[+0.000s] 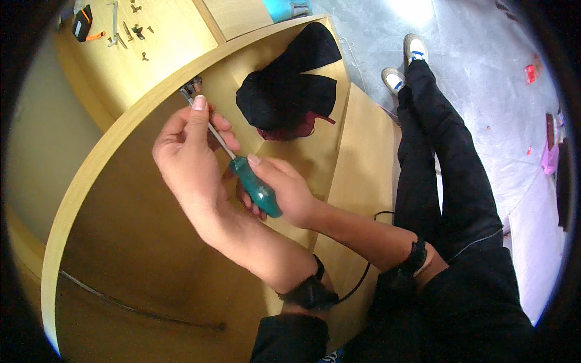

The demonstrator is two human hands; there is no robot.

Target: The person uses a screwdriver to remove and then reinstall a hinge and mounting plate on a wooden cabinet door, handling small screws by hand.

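A screwdriver with a green handle and a long metal shaft slants across the middle of the view. Around its handle, my right hand is closed. Farther up, my left hand is closed with thumb and fingers about the shaft. The tip of the shaft meets a small metal fitting on the inner face of the curved-looking wooden panel; my fingers and the angle hide the exact contact. Both hands are inside the open wooden cabinet.
A black cap-like item with dark red cloth lies in the cabinet. On the wooden surface at upper left are several loose screws, a hex key and a black-and-orange tape measure. A black cable runs from my left wrist strap.
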